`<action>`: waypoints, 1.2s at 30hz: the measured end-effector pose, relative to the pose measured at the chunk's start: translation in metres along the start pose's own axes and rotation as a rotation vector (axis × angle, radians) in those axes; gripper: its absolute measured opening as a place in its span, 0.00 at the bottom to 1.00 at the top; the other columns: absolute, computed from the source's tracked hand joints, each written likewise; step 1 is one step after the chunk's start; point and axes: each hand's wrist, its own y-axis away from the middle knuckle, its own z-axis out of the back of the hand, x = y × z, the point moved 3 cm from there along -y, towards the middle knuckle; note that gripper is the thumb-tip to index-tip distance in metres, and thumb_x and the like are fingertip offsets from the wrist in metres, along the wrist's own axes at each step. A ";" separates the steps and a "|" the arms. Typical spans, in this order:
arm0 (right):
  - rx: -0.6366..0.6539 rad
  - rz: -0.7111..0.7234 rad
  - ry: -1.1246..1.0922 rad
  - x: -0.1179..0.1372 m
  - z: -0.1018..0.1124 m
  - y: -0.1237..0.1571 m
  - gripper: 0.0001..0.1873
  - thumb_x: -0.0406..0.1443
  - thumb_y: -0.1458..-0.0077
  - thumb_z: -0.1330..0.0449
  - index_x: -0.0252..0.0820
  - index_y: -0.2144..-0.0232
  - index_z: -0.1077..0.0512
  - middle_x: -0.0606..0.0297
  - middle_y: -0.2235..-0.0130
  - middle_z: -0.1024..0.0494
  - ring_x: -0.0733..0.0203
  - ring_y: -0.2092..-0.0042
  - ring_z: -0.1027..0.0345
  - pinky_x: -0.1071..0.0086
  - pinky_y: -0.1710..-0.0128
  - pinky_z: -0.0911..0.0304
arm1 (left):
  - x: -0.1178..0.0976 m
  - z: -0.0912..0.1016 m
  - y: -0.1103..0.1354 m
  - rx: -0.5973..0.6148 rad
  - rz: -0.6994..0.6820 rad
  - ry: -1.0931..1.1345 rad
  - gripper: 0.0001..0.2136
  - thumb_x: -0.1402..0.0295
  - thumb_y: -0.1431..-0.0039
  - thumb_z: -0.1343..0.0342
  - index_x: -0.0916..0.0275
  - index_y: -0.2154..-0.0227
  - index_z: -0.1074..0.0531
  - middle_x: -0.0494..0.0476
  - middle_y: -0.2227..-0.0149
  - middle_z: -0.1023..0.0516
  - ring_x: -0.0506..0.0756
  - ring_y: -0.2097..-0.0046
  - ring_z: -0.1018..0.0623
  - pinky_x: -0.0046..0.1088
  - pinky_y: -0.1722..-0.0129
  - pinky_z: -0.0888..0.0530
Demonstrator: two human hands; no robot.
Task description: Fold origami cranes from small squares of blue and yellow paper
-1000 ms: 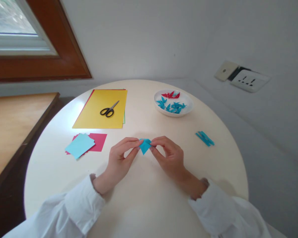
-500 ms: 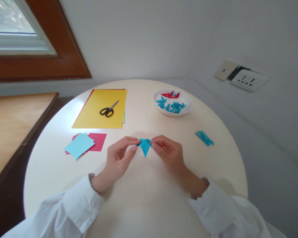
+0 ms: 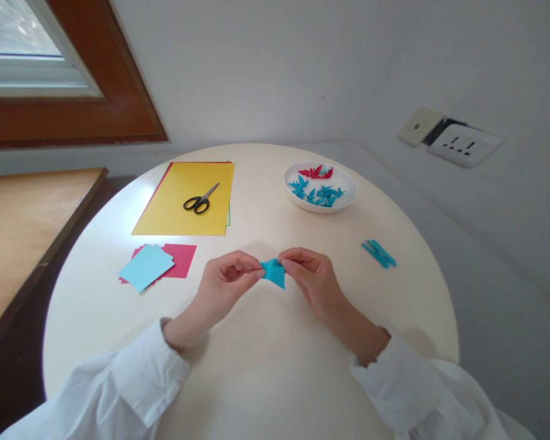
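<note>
A small folded piece of blue paper [image 3: 274, 272] is held between my two hands above the middle of the table. My left hand [image 3: 229, 278] pinches its left edge between thumb and fingers. At its upper right, my right hand [image 3: 312, 276] grips the paper with thumb and fingertips. One pointed corner hangs down toward the right hand. The fingertips hide parts of the paper's two sides.
Black-handled scissors [image 3: 200, 200] lie on yellow sheets [image 3: 165, 208] at the back left. Light blue and pink paper pieces [image 3: 146, 269] rest nearer. A white dish [image 3: 334, 209] holds red and blue paper cranes [image 3: 327, 195]. Blue paper strips [image 3: 379, 253] lie right.
The blue paper has turned, its point swinging from straight down toward the right. My left fingers have shifted slightly right and closed into a tighter pinch on its edge.
</note>
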 end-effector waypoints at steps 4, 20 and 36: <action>0.023 0.115 0.128 0.008 0.003 -0.001 0.05 0.36 0.61 0.34 0.42 0.78 0.26 0.68 0.75 0.24 0.66 0.71 0.32 0.71 0.69 0.34 | -0.001 0.001 -0.003 0.031 -0.039 -0.022 0.06 0.70 0.57 0.37 0.64 0.77 0.29 0.51 0.76 0.26 0.49 0.73 0.27 0.23 0.72 0.30; 0.065 0.306 0.315 0.012 0.002 0.000 0.02 0.30 0.58 0.39 0.41 0.78 0.28 0.67 0.75 0.26 0.66 0.72 0.33 0.72 0.70 0.35 | 0.000 0.003 -0.006 0.061 -0.085 -0.088 0.06 0.72 0.55 0.39 0.63 0.76 0.31 0.50 0.74 0.29 0.49 0.70 0.28 0.25 0.68 0.30; 0.013 0.303 0.243 0.009 0.004 0.000 0.08 0.39 0.58 0.34 0.42 0.78 0.29 0.67 0.76 0.26 0.64 0.71 0.31 0.69 0.69 0.32 | 0.003 0.006 -0.006 -0.002 -0.061 -0.156 0.08 0.67 0.55 0.36 0.63 0.78 0.31 0.50 0.77 0.28 0.49 0.73 0.28 0.23 0.75 0.33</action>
